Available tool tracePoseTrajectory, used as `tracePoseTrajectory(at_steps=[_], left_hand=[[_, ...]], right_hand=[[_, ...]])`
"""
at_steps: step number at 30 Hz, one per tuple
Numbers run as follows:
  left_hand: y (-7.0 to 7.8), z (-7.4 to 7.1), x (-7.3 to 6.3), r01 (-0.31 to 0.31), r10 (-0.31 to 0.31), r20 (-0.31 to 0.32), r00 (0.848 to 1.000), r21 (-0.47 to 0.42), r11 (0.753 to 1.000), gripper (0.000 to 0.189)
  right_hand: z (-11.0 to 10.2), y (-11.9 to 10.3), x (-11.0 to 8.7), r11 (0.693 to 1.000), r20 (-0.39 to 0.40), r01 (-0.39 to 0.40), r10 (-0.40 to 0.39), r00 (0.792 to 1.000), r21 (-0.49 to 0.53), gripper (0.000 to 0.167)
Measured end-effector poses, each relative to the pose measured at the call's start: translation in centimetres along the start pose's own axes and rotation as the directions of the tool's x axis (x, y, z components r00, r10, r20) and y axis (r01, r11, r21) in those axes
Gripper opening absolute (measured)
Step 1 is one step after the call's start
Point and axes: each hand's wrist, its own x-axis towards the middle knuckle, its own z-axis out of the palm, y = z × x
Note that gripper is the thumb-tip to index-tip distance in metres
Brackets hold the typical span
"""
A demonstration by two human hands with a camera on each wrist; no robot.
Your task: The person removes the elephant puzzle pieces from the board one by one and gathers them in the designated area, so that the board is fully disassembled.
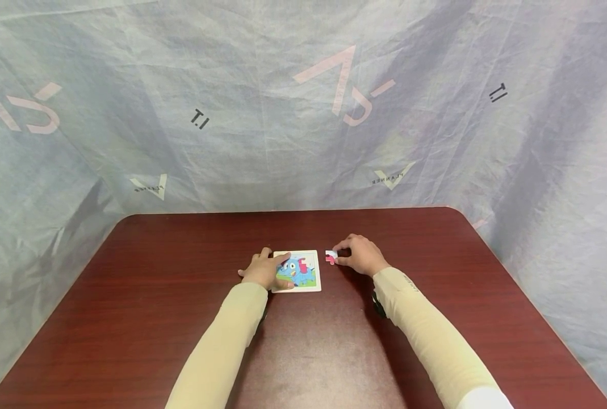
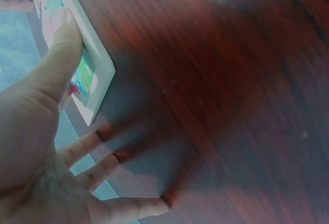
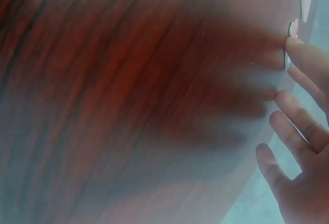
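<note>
A small white-framed jigsaw puzzle [image 1: 308,278] lies flat on the table, showing a blue cartoon animal with a pinkish-red patch. Towards its upper right is a pale area without picture. My left hand [image 1: 262,270] rests at the puzzle's left side, thumb and index finger across its face; in the left wrist view the other fingers spread out, their tips down at the table. Just right of the frame, my right hand [image 1: 363,255] pinches a puzzle piece [image 1: 330,257], pink and pale blue, between thumb and index finger. Only that piece's edge [image 3: 293,28] shows in the right wrist view.
Both hands work over a dark red-brown wooden table [image 1: 180,272] with rounded far corners. A grey printed cloth [image 1: 262,142] hangs behind it and along both sides.
</note>
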Motion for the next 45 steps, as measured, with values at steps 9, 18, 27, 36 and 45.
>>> tracePoseTrajectory(at_steps=[9,18,27,36,45], left_hand=[[-0.3,0.4,0.5,-0.001,0.001,0.0,1.0,-0.005,1.0,0.078],[-0.2,0.3,0.4,0.004,-0.004,-0.004,1.0,-0.009,1.0,0.078],[-0.2,0.2,0.3,0.011,-0.011,-0.011,1.0,-0.011,1.0,0.078],[-0.2,0.4,0.4,0.004,-0.004,-0.011,1.0,-0.012,1.0,0.078],[-0.2,0.2,0.3,0.002,-0.003,-0.015,1.0,-0.016,1.0,0.079]], right_hand=[[0.0,0.3,-0.2,1.0,-0.007,0.006,-0.006,1.0,0.022,0.034],[-0.4,0.2,-0.9,0.998,-0.057,0.01,-0.007,0.998,0.058,0.04],[-1.2,-0.8,-1.8,0.988,-0.069,-0.005,0.016,0.998,0.152,0.04],[-0.9,-2.6,-2.5,0.972,-0.071,-0.031,0.049,0.996,0.233,0.038],[0.2,-3.8,-2.5,0.964,-0.064,-0.054,0.073,0.995,0.261,0.036]])
